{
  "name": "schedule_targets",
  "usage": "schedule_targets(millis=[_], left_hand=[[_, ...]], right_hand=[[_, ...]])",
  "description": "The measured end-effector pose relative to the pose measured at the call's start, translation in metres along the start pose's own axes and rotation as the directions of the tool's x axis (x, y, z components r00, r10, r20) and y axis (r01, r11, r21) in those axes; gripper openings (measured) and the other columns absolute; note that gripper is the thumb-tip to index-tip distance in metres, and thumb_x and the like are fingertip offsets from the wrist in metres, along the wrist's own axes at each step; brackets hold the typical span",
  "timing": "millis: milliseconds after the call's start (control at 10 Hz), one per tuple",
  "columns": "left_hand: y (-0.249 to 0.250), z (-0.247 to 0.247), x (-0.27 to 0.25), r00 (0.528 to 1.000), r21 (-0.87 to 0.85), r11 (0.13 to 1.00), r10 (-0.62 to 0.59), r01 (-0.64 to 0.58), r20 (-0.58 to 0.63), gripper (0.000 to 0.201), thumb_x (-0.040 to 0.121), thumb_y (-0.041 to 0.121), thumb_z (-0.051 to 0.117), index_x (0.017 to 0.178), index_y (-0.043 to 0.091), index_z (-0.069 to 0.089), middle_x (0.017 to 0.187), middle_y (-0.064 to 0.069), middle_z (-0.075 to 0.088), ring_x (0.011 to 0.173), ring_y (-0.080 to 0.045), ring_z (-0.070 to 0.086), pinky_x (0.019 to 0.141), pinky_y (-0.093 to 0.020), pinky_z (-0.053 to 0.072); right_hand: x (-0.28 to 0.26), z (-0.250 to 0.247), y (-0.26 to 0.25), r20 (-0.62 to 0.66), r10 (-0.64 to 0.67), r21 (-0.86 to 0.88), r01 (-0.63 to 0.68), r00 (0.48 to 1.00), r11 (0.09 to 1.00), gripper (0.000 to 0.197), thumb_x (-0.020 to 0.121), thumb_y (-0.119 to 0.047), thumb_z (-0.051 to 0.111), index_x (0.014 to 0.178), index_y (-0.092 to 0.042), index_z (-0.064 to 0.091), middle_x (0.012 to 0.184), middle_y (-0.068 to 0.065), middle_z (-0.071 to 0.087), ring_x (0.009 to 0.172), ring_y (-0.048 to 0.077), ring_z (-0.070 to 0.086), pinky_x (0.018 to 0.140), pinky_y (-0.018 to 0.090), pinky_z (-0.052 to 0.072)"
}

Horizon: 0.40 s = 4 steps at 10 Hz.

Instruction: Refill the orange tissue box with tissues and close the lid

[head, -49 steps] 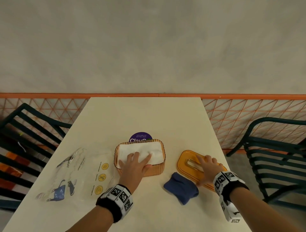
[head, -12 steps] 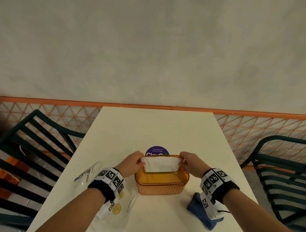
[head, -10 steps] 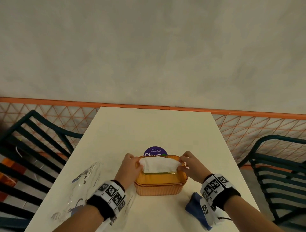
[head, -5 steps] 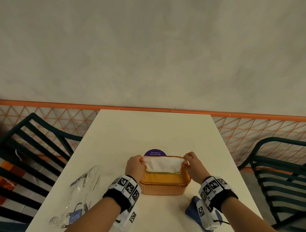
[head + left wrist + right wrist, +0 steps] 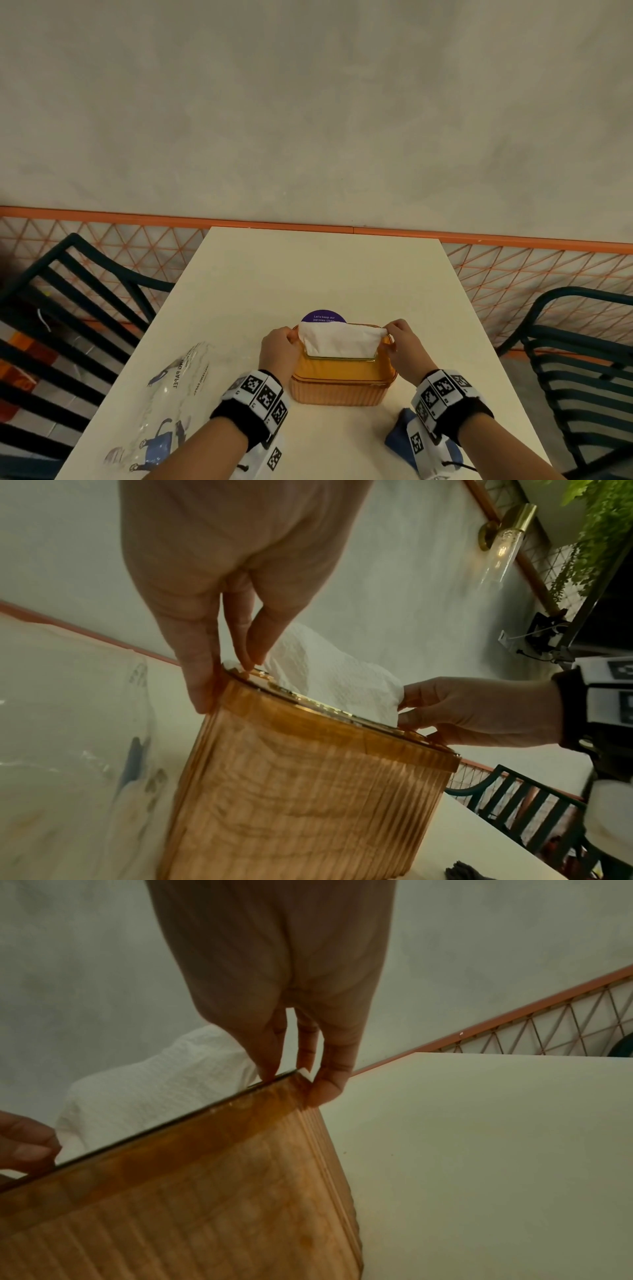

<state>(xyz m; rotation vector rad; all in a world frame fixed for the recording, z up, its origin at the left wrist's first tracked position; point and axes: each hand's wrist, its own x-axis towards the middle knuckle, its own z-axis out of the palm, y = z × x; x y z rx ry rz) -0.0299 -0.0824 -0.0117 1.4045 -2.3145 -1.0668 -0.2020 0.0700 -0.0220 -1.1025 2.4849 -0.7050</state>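
Note:
The orange ribbed tissue box (image 5: 340, 389) stands near the table's front edge with its orange lid (image 5: 342, 368) on. A white tissue (image 5: 339, 341) stands up out of the lid's slot. My left hand (image 5: 291, 337) pinches the tissue's left corner and my right hand (image 5: 388, 334) pinches its right corner. In the left wrist view my left hand (image 5: 240, 666) has its thumb down the box (image 5: 308, 791) side, and my right hand (image 5: 404, 707) nips the tissue (image 5: 329, 674). In the right wrist view my right hand (image 5: 291, 1080) sits at the box (image 5: 205, 1191) end.
An empty clear plastic wrapper (image 5: 171, 404) lies at the front left. A blue cloth (image 5: 399, 442) lies under my right wrist. A purple round sticker (image 5: 323, 317) shows behind the box. Dark slatted chairs stand to the left (image 5: 68, 308) and to the right (image 5: 582, 359).
Since 4.9 s ago the lid has gone from the table onto the box, and a tissue now sticks out of its slot. Over the last second both hands kept hold of the tissue's corners.

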Motion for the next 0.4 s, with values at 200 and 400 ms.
schedule_targets(millis=[200, 400], left_hand=[[0.0, 0.001, 0.0, 1.0, -0.009, 1.0, 0.018, -0.018, -0.011, 0.024, 0.094, 0.011, 0.046, 0.099, 0.003, 0.068, 0.092, -0.009, 0.066, 0.081, -0.015, 0.051, 0.07, -0.024, 0.04], [-0.003, -0.001, -0.01, 0.998, -0.095, 0.995, 0.035, -0.039, -0.053, 0.022, 0.096, 0.014, 0.045, 0.1, 0.005, 0.064, 0.086, 0.002, 0.054, 0.086, -0.015, 0.051, 0.062, -0.017, 0.037]], right_hand=[[0.003, -0.002, 0.001, -0.021, -0.032, 0.003, 0.032, 0.999, 0.999, 0.022, 0.09, -0.001, 0.048, 0.111, 0.001, 0.056, 0.121, 0.013, 0.049, 0.091, 0.016, 0.045, 0.081, 0.015, 0.032], [-0.005, -0.009, 0.007, -0.032, -0.026, 0.053, 0.027, 0.999, 0.998, 0.02, 0.091, -0.001, 0.048, 0.109, -0.003, 0.055, 0.121, 0.008, 0.049, 0.088, 0.013, 0.047, 0.081, 0.016, 0.037]])
